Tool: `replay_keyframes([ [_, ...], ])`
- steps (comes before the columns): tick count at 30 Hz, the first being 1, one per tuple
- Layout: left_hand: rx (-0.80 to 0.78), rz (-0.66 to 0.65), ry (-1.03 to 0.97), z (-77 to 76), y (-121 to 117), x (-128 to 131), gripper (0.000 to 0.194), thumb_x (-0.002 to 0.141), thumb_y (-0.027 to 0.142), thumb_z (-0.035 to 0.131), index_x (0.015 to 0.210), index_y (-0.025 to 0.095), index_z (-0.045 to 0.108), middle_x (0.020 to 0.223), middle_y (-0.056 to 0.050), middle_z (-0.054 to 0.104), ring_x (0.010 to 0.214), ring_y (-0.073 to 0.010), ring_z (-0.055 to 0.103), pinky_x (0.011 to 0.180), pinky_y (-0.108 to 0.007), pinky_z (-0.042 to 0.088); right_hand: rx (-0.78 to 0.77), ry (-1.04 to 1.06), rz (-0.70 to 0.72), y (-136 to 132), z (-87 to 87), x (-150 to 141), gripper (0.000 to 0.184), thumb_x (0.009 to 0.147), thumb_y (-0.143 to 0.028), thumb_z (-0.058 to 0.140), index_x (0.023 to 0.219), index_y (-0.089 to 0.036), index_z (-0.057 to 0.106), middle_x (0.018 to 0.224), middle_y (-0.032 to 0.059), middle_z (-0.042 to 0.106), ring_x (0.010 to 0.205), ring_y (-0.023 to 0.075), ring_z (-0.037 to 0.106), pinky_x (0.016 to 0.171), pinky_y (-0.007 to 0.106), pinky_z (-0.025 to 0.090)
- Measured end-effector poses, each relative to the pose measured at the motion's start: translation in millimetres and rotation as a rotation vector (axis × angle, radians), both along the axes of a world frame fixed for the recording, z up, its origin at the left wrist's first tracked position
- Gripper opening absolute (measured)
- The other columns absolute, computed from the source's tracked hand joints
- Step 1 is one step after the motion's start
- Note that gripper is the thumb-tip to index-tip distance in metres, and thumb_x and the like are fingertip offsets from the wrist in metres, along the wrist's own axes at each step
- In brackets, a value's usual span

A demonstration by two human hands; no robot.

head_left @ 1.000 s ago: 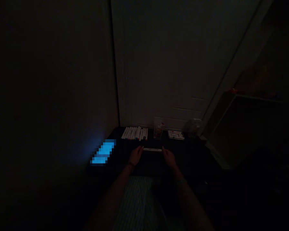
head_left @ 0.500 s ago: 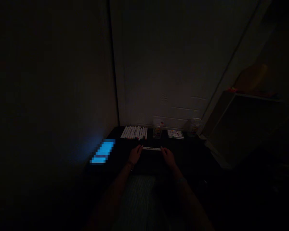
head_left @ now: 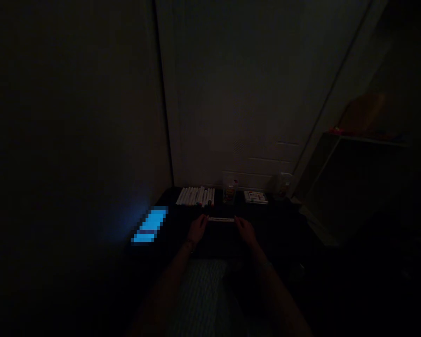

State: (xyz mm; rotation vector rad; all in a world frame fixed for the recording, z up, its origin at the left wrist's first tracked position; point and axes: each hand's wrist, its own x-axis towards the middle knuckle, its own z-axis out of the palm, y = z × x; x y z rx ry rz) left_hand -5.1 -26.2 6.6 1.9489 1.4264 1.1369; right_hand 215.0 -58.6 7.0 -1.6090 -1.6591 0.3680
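In the dim head view, a slim white marker (head_left: 221, 219) with dark print along its side is held level above the dark table. My left hand (head_left: 197, 228) is closed on its left end, thumb and fingers pinched together. At the opposite end, my right hand (head_left: 244, 229) pinches it the same way. Beyond my hands, several white markers (head_left: 195, 196) lie side by side in a row, some with coloured ends. A flat pack of white pens (head_left: 256, 197) rests to the right of that row.
A clear container (head_left: 229, 193) with printed labelling stands by the wall, and another clear container (head_left: 285, 185) is farther right. On the left glows a pixelated blue screen (head_left: 150, 226). A cabinet-like box (head_left: 358, 182) stands at the right. The black table (head_left: 277, 229) meets the wall behind.
Both hands keep hold of the marker in nearly the same place. Its printed side shows more clearly than a second ago, so it seems slightly turned. The view has shifted a little.
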Motion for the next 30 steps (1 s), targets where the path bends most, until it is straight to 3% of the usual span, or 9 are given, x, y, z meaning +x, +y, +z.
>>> replay_keyframes([
  [8,-0.002,0.012,0.037,-2.3,1.8,-0.7,0.035,0.082,0.043,0.031,0.078,0.017,0.055,0.073,-0.002,0.06,0.067,-0.0128,0.054,0.065,-0.023,0.038,-0.032,0.033,0.005,0.9,-1.3,0.2,0.051,0.084,-0.053,0.022,0.086,-0.021,0.063,0.082,0.0031,0.063,0.075,0.0159,0.056,0.063,0.022,0.037],
  [12,-0.016,0.025,0.05,-1.4,1.2,-0.2,0.036,0.082,0.043,0.03,0.081,0.017,0.055,0.077,-0.003,0.061,0.07,-0.0133,0.054,0.067,-0.023,0.039,-0.084,0.044,0.001,-0.7,1.5,0.8,0.058,0.084,-0.055,0.019,0.076,-0.02,0.064,0.071,0.0032,0.063,0.067,0.0158,0.056,0.058,0.022,0.036],
  [21,-0.002,-0.005,0.018,-0.8,0.2,-0.4,0.033,0.081,0.043,0.032,0.084,0.019,0.055,0.077,-0.002,0.062,0.072,-0.0147,0.056,0.067,-0.023,0.039,0.013,-0.003,-0.012,2.2,-3.2,2.0,0.047,0.083,-0.053,0.028,0.082,-0.022,0.062,0.078,0.0016,0.062,0.071,0.0144,0.055,0.062,0.021,0.036],
  [30,0.028,0.008,0.028,-1.8,2.4,-0.7,0.033,0.081,0.041,0.032,0.079,0.018,0.055,0.073,-0.002,0.061,0.069,-0.0133,0.055,0.064,-0.023,0.038,-0.039,0.038,0.005,-0.1,0.1,1.1,0.055,0.083,-0.055,0.021,0.08,-0.02,0.064,0.075,0.0027,0.063,0.069,0.0151,0.055,0.058,0.021,0.035],
])
